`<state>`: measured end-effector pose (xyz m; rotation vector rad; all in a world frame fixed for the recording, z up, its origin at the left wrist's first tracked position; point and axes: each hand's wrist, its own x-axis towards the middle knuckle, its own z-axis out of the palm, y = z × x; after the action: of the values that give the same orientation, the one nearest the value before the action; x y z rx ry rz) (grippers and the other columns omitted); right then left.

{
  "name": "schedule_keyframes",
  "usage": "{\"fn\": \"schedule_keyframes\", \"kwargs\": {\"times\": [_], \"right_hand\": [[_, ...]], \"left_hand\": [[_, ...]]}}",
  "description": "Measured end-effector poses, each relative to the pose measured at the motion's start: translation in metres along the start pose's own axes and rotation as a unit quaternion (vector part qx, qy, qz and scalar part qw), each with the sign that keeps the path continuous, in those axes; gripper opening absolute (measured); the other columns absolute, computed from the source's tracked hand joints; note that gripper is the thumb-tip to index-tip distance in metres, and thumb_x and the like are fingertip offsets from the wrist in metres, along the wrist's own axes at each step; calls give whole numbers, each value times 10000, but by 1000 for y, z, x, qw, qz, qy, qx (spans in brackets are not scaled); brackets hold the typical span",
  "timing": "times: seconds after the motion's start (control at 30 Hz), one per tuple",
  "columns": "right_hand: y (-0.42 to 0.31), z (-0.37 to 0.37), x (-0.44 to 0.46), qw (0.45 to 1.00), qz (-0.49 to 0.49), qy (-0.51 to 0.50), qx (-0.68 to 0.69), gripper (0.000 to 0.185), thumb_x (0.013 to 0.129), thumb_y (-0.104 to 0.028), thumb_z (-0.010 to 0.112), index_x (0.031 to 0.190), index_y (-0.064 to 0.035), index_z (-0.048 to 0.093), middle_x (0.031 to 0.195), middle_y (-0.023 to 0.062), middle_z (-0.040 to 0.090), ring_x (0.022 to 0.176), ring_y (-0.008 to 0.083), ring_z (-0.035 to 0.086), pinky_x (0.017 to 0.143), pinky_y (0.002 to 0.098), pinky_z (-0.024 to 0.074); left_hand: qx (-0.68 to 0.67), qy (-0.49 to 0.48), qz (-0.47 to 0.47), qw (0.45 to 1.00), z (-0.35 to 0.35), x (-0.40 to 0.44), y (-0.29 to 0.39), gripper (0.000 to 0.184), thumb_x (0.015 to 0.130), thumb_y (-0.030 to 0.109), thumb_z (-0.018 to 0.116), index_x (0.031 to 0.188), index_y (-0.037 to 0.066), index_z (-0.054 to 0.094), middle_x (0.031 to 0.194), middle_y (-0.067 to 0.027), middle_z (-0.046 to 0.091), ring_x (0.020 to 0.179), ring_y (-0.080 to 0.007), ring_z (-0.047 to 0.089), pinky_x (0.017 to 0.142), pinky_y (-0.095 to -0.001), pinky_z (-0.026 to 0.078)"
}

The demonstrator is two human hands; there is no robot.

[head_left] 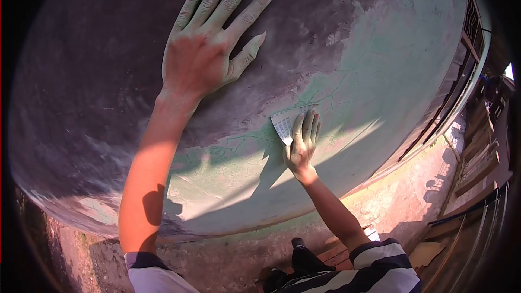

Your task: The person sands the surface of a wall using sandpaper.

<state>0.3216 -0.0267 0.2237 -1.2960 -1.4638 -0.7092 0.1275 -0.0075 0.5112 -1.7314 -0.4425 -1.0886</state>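
Observation:
My left hand [203,57] lies flat against the wall's dark purple-grey part [125,70], fingers spread and nothing in it. Pale dust coats its fingers. Lower and to the right, my right hand [302,146] presses a piece of sandpaper [282,123] to the wall. Rows of print show on the sandpaper's pale back, and my fingers cover its right part. It sits close to the ragged border between the dark part and the pale green paint [401,59]. Cracks and scuffed patches mark the green surface around it.
Barred openings [453,76] run along the wall's right end. Below lies a dusty, sunlit ledge or floor [396,201]. Wooden boards [480,168] are stacked at the far right. My dark shoe [297,243] shows beneath me.

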Motion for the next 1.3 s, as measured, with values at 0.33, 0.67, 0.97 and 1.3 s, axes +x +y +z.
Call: {"fn": "schedule_keyframes", "kwargs": {"times": [0.33,0.67,0.97,1.3], "right_hand": [[-31,-35,101,991,16,108,71,587,930,-153,537,1416,126,363,1520,326,276,1412,528,228,1143,566,234],[-23,28,-63,995,-84,-36,-26,502,997,-315,458,1303,75,532,1393,285,486,1377,452,371,1130,542,262],[-37,-24,102,994,21,85,72,520,983,-207,425,1373,138,420,1499,340,305,1408,535,233,1137,584,209],[-47,-7,9,994,27,-48,92,518,971,-259,489,1371,71,469,1467,307,380,1399,523,264,1129,577,230]], "left_hand": [[-40,-68,-16,997,5,4,-4,529,932,398,548,1447,295,476,1545,-11,383,1429,-236,344,1163,-428,282],[-37,-64,-29,997,7,3,-2,513,913,392,577,1414,302,519,1521,-10,423,1407,-232,384,1154,-424,301],[-14,-71,-39,997,6,6,2,485,905,370,579,1386,304,555,1501,-12,453,1397,-243,401,1146,-429,311],[-72,-55,-56,994,8,-2,-3,557,859,362,623,1405,356,511,1491,30,454,1368,-203,428,1134,-393,346]]}}
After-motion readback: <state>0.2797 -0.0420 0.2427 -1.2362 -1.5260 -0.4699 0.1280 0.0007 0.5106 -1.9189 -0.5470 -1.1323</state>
